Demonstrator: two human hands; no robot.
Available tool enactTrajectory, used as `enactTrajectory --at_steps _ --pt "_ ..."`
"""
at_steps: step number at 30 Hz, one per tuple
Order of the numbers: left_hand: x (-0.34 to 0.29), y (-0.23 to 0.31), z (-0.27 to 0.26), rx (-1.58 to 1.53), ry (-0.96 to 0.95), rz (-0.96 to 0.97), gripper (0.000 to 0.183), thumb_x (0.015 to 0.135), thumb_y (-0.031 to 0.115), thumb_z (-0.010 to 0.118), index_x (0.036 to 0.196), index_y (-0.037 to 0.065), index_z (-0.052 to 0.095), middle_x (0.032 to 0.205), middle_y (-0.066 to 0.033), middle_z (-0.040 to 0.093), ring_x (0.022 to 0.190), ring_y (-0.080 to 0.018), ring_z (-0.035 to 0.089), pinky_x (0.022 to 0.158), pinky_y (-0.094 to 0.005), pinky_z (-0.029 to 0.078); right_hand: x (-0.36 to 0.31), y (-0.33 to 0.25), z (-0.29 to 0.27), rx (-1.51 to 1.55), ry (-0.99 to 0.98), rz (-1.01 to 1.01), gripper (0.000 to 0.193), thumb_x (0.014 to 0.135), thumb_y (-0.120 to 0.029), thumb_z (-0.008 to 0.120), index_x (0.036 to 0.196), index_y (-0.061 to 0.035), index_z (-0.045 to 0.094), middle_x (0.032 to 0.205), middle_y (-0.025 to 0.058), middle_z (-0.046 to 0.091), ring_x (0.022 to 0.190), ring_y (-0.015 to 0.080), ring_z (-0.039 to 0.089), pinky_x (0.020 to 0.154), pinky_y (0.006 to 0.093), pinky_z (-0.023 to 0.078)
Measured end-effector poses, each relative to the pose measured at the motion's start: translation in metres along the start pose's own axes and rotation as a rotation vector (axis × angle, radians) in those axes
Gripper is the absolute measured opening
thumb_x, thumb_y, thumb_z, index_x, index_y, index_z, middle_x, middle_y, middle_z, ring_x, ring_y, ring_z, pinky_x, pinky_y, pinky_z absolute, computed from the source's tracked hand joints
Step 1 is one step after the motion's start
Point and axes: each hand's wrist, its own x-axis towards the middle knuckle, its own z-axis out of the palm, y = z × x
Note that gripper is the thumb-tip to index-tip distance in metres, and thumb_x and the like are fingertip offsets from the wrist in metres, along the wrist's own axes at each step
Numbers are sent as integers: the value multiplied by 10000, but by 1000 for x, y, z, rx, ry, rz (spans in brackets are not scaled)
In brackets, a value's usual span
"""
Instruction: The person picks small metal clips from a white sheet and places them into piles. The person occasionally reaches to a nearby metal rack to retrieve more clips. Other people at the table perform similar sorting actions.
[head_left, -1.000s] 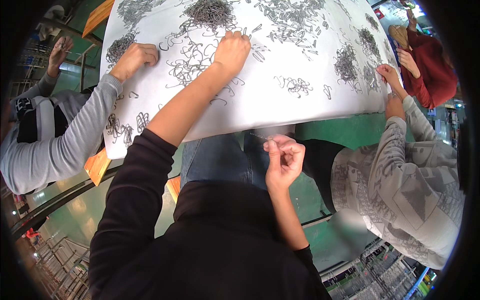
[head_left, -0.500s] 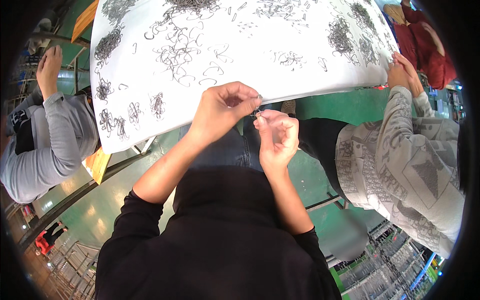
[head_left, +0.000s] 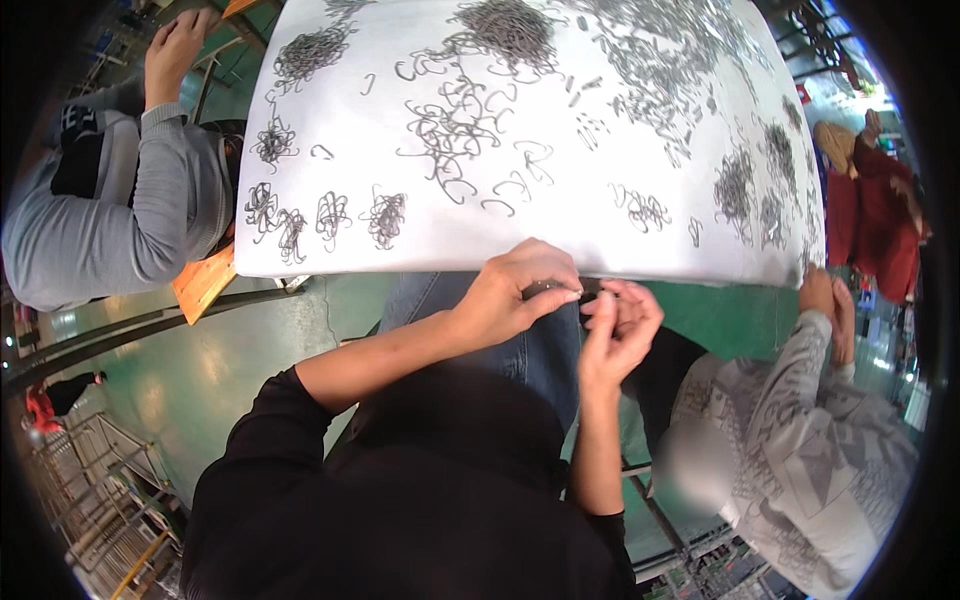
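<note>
My left hand [head_left: 522, 290] is at the near edge of a white-covered table [head_left: 560, 240], thumb and forefinger pinched together. Close on its right is my right hand [head_left: 622, 325], its fingers curled and its thumb up near the left fingertips. A small dark metal piece [head_left: 590, 288] shows between the hands; its shape is mostly hidden by the fingers. Beyond my hands lie loose dark curved metal hooks [head_left: 460, 130], some S-shaped. Small bunches of hooks [head_left: 388, 217] sit at the near left, and another bunch [head_left: 645, 208] lies at the near right.
A dense heap of hooks [head_left: 505, 32] stands toward the far side, with short straight metal pieces [head_left: 660, 75] scattered beside it. A co-worker in a grey sleeve [head_left: 165, 190] sits at left, another in a patterned top [head_left: 800, 420] at right. A wooden bench [head_left: 205, 283] is at the left.
The view has shifted, so the table and my hands sit lower and further right in the picture. My hands remain close together; the metal between them is now more hidden.
</note>
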Motion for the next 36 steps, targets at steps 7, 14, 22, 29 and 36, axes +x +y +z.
enactTrajectory --at_steps 7,14,22,29,36 --pt "4 -43 -8 -76 -126 19 111 816 52 716 919 43 677 970 -76 640 956 -250 597 854 -355 478 135 30 78 -322 -571 -125 156 911 -124 636 999 5 640 907 104 703 778 165 665 680 279 517" --pt "5 -50 -12 -71 -197 16 68 837 74 681 896 46 663 996 -94 618 987 -281 580 860 -375 471 218 58 209 -653 -846 170 243 802 -280 732 945 -84 743 965 124 722 905 286 682 801 378 517" --pt "5 -53 -10 -84 -156 81 61 825 73 686 869 37 664 967 -89 632 977 -266 591 856 -372 484 229 59 255 -916 -1044 172 314 774 -300 750 970 -55 742 1008 144 717 1018 305 664 889 386 509" --pt "-1 -48 -9 -44 -113 105 102 796 29 724 886 32 677 940 -64 660 952 -245 608 833 -352 499 193 49 178 -466 -728 91 159 831 -129 694 899 11 659 826 125 702 757 227 669 727 330 529" --pt "-3 -35 -4 -44 -26 92 113 786 37 737 887 40 686 873 -64 667 873 -242 612 808 -343 487 98 0 39 77 -334 403 200 831 10 692 994 14 576 815 78 669 686 132 646 569 244 494"
